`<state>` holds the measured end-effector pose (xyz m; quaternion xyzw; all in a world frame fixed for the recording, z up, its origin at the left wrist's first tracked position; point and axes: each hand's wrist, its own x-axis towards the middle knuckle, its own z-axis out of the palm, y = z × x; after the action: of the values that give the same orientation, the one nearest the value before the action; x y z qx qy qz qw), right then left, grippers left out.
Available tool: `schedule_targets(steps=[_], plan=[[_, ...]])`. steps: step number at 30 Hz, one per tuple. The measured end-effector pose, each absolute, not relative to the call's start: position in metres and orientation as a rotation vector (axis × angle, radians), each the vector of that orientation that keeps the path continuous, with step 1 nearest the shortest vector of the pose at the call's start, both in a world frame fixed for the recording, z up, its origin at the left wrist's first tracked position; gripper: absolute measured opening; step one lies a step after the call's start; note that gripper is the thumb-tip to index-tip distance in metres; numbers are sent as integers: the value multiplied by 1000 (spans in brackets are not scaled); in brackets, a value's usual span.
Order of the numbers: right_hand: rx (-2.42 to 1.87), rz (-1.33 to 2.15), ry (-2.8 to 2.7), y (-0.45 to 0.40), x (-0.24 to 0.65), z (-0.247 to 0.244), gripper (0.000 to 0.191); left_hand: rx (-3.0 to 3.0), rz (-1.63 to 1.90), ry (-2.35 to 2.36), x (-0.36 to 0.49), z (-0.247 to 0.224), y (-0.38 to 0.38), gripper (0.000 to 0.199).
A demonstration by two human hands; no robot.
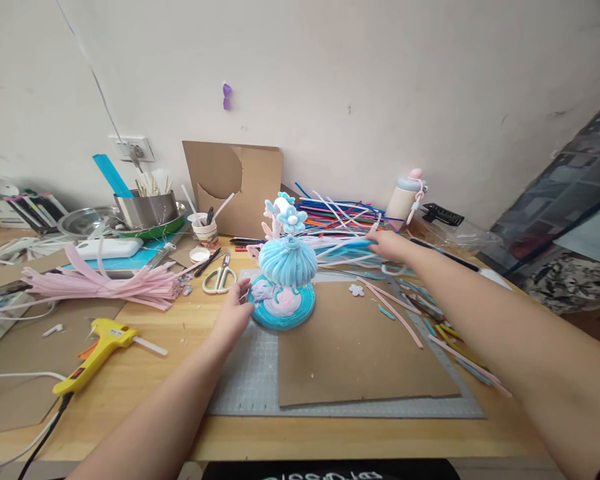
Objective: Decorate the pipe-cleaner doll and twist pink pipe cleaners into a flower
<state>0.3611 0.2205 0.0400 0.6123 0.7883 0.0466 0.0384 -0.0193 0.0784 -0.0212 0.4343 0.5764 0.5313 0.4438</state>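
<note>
A blue fluffy figure with flower shapes on top stands over a round blue and pink base in the middle. At the base's left edge, my left hand touches the rim with its fingers apart. My right hand reaches to the back right, fingers closed on the pale and blue pipe cleaners. Behind the figure lies a pile of multicoloured pipe cleaners. A small pale flower and pink strips rest on the cardboard sheet.
A cardboard sheet covers part of the grey cutting mat. To the left are a yellow glue gun, scissors and pink pipe cleaners. A bottle stands back right; upright cardboard leans on the wall.
</note>
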Motion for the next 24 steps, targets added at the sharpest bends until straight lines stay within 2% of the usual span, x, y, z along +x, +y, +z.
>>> schedule_targets(steps=[6, 10, 15, 24], plan=[[1781, 317, 2525, 218, 359, 71, 31, 1084, 1319, 1433, -19, -21, 78, 59], [1647, 584, 2580, 211, 355, 89, 31, 1087, 1320, 1436, -20, -21, 78, 58], [1632, 751, 2489, 205, 355, 107, 33, 1098, 1314, 1427, -22, -25, 78, 58], [2313, 769, 2345, 201, 375, 143, 10, 1109, 1303, 1447, -21, -23, 77, 60]])
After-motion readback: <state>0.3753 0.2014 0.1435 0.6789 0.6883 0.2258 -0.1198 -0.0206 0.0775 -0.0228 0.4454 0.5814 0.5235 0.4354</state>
